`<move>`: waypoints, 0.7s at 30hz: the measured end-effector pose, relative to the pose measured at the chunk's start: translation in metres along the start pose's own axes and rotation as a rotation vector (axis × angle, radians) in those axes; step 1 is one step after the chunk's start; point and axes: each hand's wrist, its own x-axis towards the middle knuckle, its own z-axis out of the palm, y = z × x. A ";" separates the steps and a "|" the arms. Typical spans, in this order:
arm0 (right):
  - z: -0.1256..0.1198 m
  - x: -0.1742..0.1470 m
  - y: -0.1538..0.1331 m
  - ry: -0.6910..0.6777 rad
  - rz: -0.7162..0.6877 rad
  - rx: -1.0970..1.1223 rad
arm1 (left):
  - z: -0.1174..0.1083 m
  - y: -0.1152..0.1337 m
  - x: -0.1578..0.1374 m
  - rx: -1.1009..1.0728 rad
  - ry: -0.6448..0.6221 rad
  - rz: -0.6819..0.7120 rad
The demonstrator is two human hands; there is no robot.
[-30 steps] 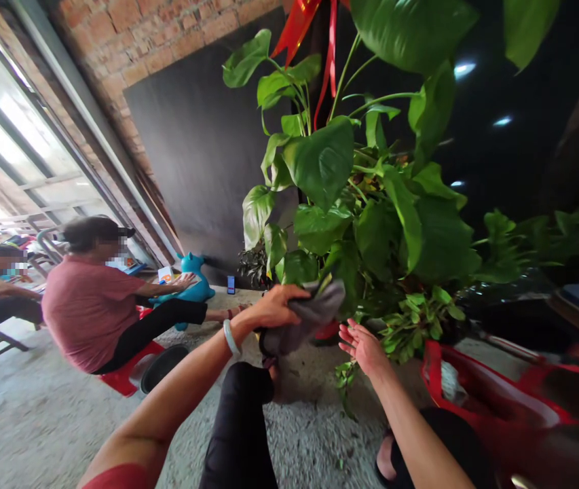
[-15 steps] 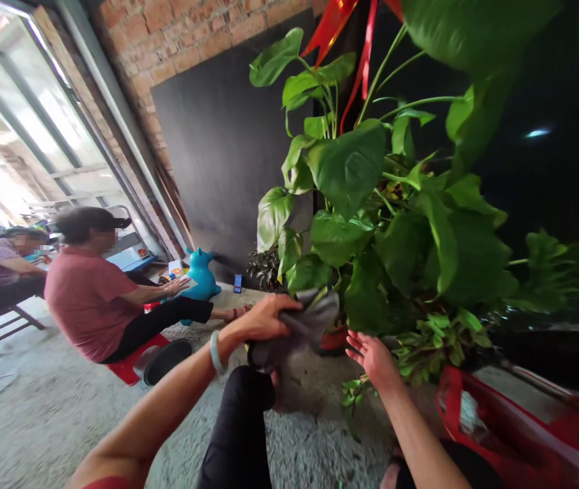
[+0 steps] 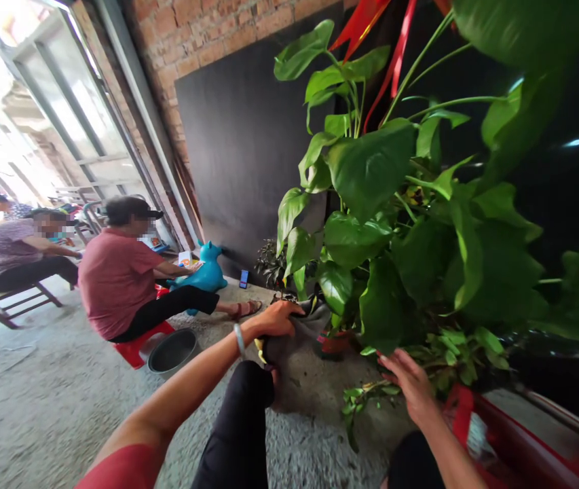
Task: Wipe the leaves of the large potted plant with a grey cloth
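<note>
My left hand (image 3: 279, 318), with a pale bracelet at its wrist, grips a dark grey cloth (image 3: 312, 324) low down beside the large leafy plant (image 3: 370, 170). Part of the cloth is hidden under the fingers. A reddish pot (image 3: 337, 341) shows just right of the cloth, beneath the leaves. My right hand (image 3: 411, 384) is open, fingers stretched toward the plant's lower leaves. Its fingertips are close to a small leaf, and I cannot tell whether they touch it. Below that hand, a low green sprig (image 3: 358, 401) spreads over the concrete.
A red bag (image 3: 513, 428) lies at the lower right. To the left, a person in a pink shirt (image 3: 116, 282) sits on a red stool (image 3: 139, 346) near a dark basin (image 3: 172, 352). A blue animal toy (image 3: 205, 272) and a phone (image 3: 244, 278) stand by the dark board (image 3: 253, 149).
My left hand has lowered slightly with the cloth, which was swinging and blurred before. My right hand has shifted right and down. The view has turned a little to the left.
</note>
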 end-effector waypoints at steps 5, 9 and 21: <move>-0.044 -0.010 0.041 -0.083 -0.193 -0.437 | -0.068 0.050 -0.055 -0.046 -0.214 0.426; -0.059 -0.043 0.097 -0.171 -0.406 -1.014 | -0.096 0.121 -0.046 -0.062 0.039 0.642; -0.074 -0.062 0.103 0.104 -0.468 -1.093 | 0.008 0.195 0.068 0.401 -0.285 0.520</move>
